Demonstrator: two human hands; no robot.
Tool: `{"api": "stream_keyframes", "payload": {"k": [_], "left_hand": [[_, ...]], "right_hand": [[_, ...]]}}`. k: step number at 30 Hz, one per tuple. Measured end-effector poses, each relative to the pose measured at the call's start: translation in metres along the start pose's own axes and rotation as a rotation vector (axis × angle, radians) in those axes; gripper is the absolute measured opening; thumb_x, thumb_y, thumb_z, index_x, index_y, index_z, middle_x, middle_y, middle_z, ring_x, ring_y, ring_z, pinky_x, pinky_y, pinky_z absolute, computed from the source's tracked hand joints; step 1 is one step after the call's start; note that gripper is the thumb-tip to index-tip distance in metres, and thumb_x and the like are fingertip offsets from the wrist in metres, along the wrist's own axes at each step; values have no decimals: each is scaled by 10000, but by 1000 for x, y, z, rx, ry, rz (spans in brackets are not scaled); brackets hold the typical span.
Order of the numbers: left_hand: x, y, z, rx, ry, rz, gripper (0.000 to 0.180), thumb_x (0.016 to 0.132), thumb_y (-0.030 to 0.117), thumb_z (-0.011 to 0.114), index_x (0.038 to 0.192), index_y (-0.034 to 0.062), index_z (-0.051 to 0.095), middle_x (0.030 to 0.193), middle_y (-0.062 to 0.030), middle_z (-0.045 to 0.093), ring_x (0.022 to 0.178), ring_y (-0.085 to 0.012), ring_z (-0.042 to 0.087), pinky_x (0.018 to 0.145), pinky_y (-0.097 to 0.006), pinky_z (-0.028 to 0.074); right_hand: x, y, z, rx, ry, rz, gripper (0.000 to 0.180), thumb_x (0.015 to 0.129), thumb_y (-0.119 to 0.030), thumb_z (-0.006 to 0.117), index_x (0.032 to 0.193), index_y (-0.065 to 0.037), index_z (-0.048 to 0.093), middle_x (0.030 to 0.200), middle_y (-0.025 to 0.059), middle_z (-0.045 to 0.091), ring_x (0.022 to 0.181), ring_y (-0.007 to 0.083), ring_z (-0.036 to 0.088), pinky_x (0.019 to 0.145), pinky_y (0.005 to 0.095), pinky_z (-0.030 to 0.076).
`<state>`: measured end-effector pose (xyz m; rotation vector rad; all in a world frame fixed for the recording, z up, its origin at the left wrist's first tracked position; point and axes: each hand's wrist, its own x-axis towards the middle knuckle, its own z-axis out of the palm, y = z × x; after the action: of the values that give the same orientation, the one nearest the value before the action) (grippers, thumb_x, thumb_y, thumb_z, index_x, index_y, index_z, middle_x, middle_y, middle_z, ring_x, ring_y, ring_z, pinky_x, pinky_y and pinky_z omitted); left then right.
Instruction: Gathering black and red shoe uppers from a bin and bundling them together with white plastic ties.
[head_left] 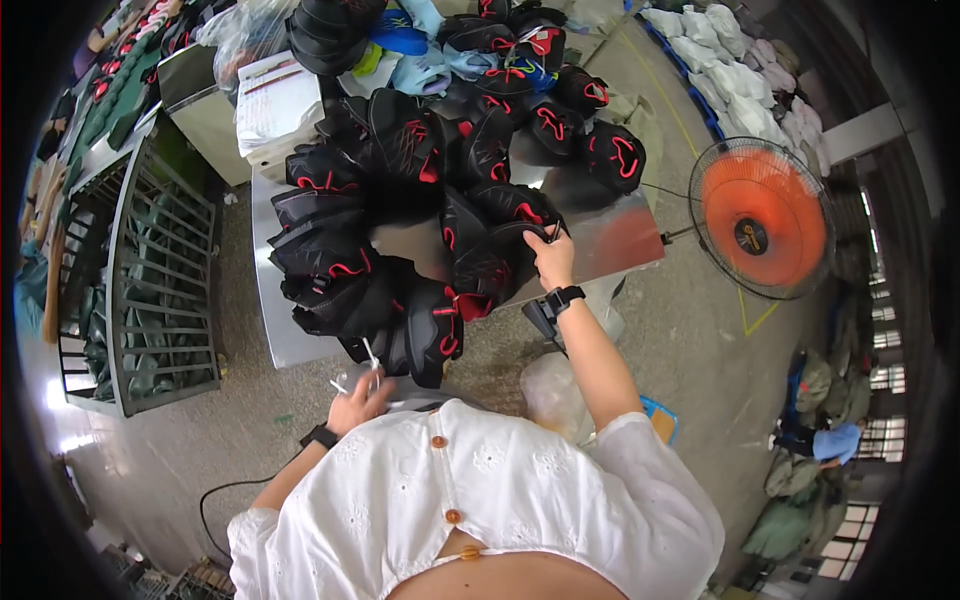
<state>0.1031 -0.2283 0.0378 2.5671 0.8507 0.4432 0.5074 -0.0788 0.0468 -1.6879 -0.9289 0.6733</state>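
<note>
Blouse [560, 500] foremost; hands at a table [605, 252] of black-and-red uppers [410, 140].
Right hand [552, 262]: thumb and fingers pinch the edge of a black upper [500, 245] near the table's front edge, right of centre; other uppers stand close to its left and beyond it. Left hand [358, 402]: blurred, in front of the table's near edge, fingers closed around a slim pale tool [372, 357]; two ends protrude, exact type cannot be told. Beyond the uppers: pale blue pieces [422, 72] at the far side and a paper pad [278, 108] at far left. Farther out: a barred cart [127, 300] with dark green bundles to the left, an orange fan [725, 190] to the right, white sacks [722, 62] at upper right, and a person [838, 442] near the right rim.
</note>
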Motion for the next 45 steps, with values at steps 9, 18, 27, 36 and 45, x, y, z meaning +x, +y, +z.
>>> {"api": "stream_keyframes", "payload": {"k": [9,18,27,36,45], "left_hand": [[53,3,25,35,-44,-711,935,577,247,747,1335,93,223,1227,-262,309,784,-362,580,611,-408,498],[41,-37,-11,338,111,-479,721,571,147,702,1235,228,432,920,-40,524,633,-243,581,516,-367,452],[61,-56,-153,397,-391,-786,539,557,430,695,1025,171,624,791,-110,627,770,-279,601,626,-376,464],[94,-20,-99,398,574,-693,374,690,138,662,1042,117,538,1041,-80,464,624,-245,570,554,-347,466],[50,30,-47,255,552,-816,795,531,380,771,1153,49,404,1261,-107,346,954,-310,517,698,-375,477]], "right_hand": [[-70,24,-60,33,-697,506,379,661,-123,725,963,-24,518,653,-16,504,467,61,417,388,203,314],[-23,23,-36,-71,-532,-46,344,632,-123,736,896,-7,549,791,21,589,745,125,537,695,263,438],[-24,4,-4,105,-699,49,204,668,-113,720,779,-17,579,699,-31,529,669,61,461,629,210,398],[-48,9,28,-224,-890,-329,384,665,-166,692,1038,-135,608,943,97,627,866,290,590,801,331,444],[-57,3,51,-58,-731,-522,269,705,-133,677,966,-101,622,867,105,634,788,258,620,685,295,477]]}}
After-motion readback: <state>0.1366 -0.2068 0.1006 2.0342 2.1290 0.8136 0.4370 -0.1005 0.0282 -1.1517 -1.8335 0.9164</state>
